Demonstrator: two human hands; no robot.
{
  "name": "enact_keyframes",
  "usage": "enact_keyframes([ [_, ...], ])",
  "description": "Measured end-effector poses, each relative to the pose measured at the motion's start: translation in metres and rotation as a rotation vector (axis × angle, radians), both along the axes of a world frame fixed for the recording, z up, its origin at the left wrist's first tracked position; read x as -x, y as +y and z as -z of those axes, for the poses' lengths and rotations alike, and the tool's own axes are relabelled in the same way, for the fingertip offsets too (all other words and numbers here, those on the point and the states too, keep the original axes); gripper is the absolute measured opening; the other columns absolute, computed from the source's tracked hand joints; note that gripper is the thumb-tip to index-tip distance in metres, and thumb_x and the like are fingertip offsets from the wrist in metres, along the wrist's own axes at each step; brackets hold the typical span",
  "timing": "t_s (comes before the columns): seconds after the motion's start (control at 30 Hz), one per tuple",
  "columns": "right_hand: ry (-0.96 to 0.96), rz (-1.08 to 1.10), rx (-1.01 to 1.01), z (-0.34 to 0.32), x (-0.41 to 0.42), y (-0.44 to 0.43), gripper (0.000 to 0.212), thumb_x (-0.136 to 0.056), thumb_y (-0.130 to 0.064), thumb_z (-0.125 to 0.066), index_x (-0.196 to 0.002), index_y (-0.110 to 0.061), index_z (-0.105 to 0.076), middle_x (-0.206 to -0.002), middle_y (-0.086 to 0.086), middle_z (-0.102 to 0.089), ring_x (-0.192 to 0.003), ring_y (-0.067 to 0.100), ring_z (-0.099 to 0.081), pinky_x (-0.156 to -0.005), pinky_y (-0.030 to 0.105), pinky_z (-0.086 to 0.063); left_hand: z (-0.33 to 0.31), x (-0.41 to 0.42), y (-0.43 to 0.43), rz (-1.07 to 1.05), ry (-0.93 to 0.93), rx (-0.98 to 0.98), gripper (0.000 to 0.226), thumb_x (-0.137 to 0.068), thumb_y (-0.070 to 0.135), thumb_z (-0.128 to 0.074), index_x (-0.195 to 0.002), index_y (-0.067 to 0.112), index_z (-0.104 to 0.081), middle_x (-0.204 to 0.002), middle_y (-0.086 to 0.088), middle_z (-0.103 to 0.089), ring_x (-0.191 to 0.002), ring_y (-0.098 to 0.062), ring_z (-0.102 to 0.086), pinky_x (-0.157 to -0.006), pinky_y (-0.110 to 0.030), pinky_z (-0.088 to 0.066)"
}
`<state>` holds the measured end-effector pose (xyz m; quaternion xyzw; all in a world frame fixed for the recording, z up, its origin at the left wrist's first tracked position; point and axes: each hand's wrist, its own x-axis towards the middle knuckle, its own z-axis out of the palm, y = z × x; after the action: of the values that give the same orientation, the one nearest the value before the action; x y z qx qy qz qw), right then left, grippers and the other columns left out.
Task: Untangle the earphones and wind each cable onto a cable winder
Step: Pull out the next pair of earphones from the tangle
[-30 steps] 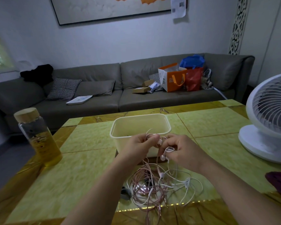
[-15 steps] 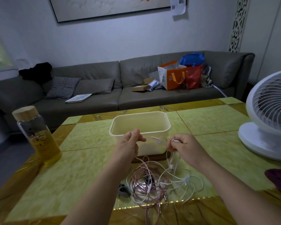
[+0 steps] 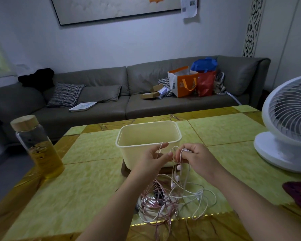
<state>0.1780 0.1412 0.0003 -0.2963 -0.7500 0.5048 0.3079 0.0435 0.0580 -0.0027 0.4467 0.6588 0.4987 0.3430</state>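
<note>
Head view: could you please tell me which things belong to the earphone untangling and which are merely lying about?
In the job: earphone cables, tangled on the table; left hand and right hand, each pinching a strand.

Lying about: cream tub, bottle, fan, bags on the sofa.

Bare forearms reach in from 7 and 4 o'clock, and the hands nearly meet at centre. The left hand (image 3: pixel 152 158) pinches a pink cable (image 3: pixel 161 147) between thumb and forefinger. The right hand (image 3: pixel 197 158) curls its fingers round a white cable (image 3: pixel 184 150).
</note>
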Motion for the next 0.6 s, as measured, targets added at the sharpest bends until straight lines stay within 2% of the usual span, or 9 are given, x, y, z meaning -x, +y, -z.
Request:
enact_keyframes([
  [0.07,-0.013,0.000,0.000,0.002,-0.001,0.000,0.046,-0.089,0.000,-0.048,-0.053,-0.023,-0.065,-0.069,0.006,-0.067,-0.075,0.017,-0.064,-0.084,0.039,-0.053,-0.003,-0.001,0.002,-0.057,0.060,-0.038,0.014,-0.093,0.024,-0.062,-0.106,0.021,-0.068,-0.092,0.000,-0.071,-0.087,-0.008,-0.064,-0.080,-0.017,-0.049],
  [0.13,-0.040,-0.002,0.007,0.004,-0.002,0.001,0.039,-0.089,0.001,-0.048,-0.059,-0.017,-0.065,-0.069,0.008,-0.065,-0.072,0.016,-0.061,-0.077,0.029,-0.053,-0.007,0.001,0.004,-0.087,0.219,-0.048,0.011,-0.093,0.023,-0.063,-0.092,0.017,-0.072,-0.084,0.005,-0.070,-0.078,-0.002,-0.062,-0.074,-0.013,-0.046],
  [0.2,-0.061,-0.012,0.027,0.004,-0.004,0.002,0.038,-0.089,0.000,-0.050,-0.058,-0.018,-0.065,-0.064,0.001,-0.063,-0.069,0.013,-0.059,-0.068,0.018,-0.049,-0.013,0.002,0.004,-0.098,0.410,-0.035,0.009,-0.091,0.025,-0.064,-0.089,0.019,-0.071,-0.082,0.009,-0.068,-0.074,0.003,-0.059,-0.066,-0.011,-0.044],
  [0.3,-0.086,-0.051,0.090,0.006,-0.007,0.003,0.038,-0.087,-0.006,-0.059,-0.054,-0.024,-0.068,-0.070,-0.008,-0.070,-0.076,0.008,-0.065,-0.073,0.018,-0.047,-0.019,0.005,0.003,-0.122,0.555,-0.059,0.004,-0.091,0.028,-0.065,-0.087,0.030,-0.065,-0.080,0.014,-0.066,-0.076,0.005,-0.059,-0.062,-0.007,-0.041],
  [0.37,-0.126,-0.089,0.111,0.007,-0.007,0.002,0.031,-0.086,-0.009,-0.061,-0.059,-0.022,-0.069,-0.086,-0.005,-0.074,-0.091,0.010,-0.067,-0.079,0.020,-0.046,-0.021,0.006,0.003,-0.129,0.507,-0.087,0.004,-0.092,0.029,-0.063,-0.089,0.033,-0.064,-0.078,0.015,-0.067,-0.074,0.008,-0.061,-0.061,-0.005,-0.042],
  [0.43,-0.169,-0.113,0.123,0.010,-0.006,0.001,0.029,-0.089,-0.009,-0.059,-0.063,-0.017,-0.070,-0.099,0.000,-0.074,-0.101,0.014,-0.065,-0.076,0.018,-0.044,-0.025,0.004,0.004,-0.119,0.369,-0.103,0.007,-0.093,0.029,-0.060,-0.096,0.029,-0.066,-0.078,0.014,-0.068,-0.071,0.010,-0.061,-0.060,-0.004,-0.043],
  [0.5,-0.214,-0.142,0.134,0.013,-0.005,-0.001,0.030,-0.091,-0.015,-0.059,-0.064,-0.017,-0.071,-0.106,0.000,-0.072,-0.105,0.013,-0.064,-0.074,0.014,-0.045,-0.028,0.003,0.004,-0.126,0.206,-0.110,0.008,-0.093,0.029,-0.059,-0.095,0.028,-0.067,-0.077,0.014,-0.069,-0.060,0.013,-0.057,-0.054,-0.005,-0.041],
  [0.6,-0.262,-0.163,0.111,0.018,-0.001,-0.005,0.034,-0.092,-0.017,-0.058,-0.061,-0.021,-0.071,-0.108,0.001,-0.071,-0.109,0.020,-0.062,-0.093,0.030,-0.048,-0.029,0.001,0.006,-0.155,-0.023,-0.078,0.010,-0.091,0.030,-0.061,-0.095,0.024,-0.068,-0.073,0.013,-0.071,-0.046,0.004,-0.048,-0.053,-0.016,-0.038],
])
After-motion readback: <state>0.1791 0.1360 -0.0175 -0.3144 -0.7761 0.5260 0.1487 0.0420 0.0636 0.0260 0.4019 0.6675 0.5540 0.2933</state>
